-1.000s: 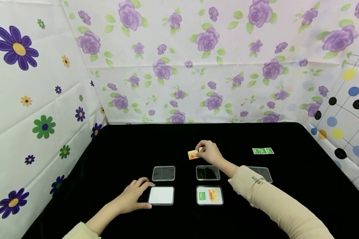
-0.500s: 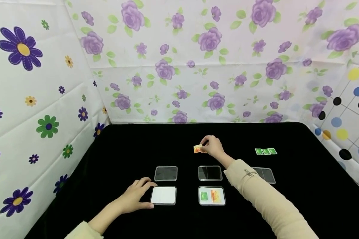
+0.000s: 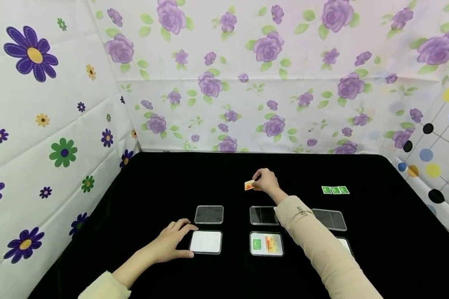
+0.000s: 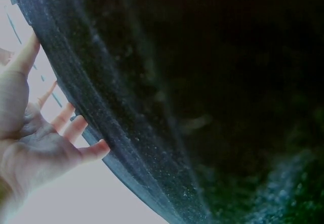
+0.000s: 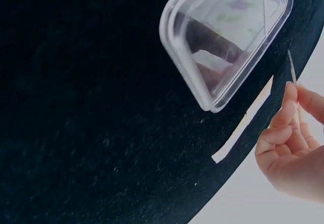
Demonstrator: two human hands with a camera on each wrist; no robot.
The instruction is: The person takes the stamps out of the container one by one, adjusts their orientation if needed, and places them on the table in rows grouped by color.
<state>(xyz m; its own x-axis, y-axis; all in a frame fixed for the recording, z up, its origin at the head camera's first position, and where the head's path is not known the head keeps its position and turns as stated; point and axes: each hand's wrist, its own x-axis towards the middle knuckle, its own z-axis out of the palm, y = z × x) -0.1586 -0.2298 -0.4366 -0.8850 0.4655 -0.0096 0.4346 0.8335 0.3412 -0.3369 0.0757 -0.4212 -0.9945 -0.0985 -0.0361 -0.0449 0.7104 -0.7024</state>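
Observation:
In the head view my right hand (image 3: 267, 181) pinches a small orange stamp (image 3: 249, 185) between thumb and fingertips, above the black table. More orange shows just beside the fingertips, partly covered by them. The right wrist view shows the pinched stamp (image 5: 291, 64) nearly edge-on, with a pale paper strip (image 5: 245, 120) lying on the cloth close by. My left hand (image 3: 172, 242), fingers spread, rests at the left edge of a clear case with a white insert (image 3: 206, 242). Another case (image 3: 267, 244) holds a green stamp and an orange one.
Behind the cases lie clear lids: left (image 3: 209, 214), middle (image 3: 260, 215) and right (image 3: 331, 219). My right sleeve partly covers a third white case (image 3: 345, 244). A row of green stamps (image 3: 335, 190) lies at the back right. Patterned cloth (image 3: 247, 79) closes off the far side.
My right hand has moved slightly away from me with the orange stamp. The left hand stays at the white case. The head view has shifted a little, and the third case now shows past the sleeve.

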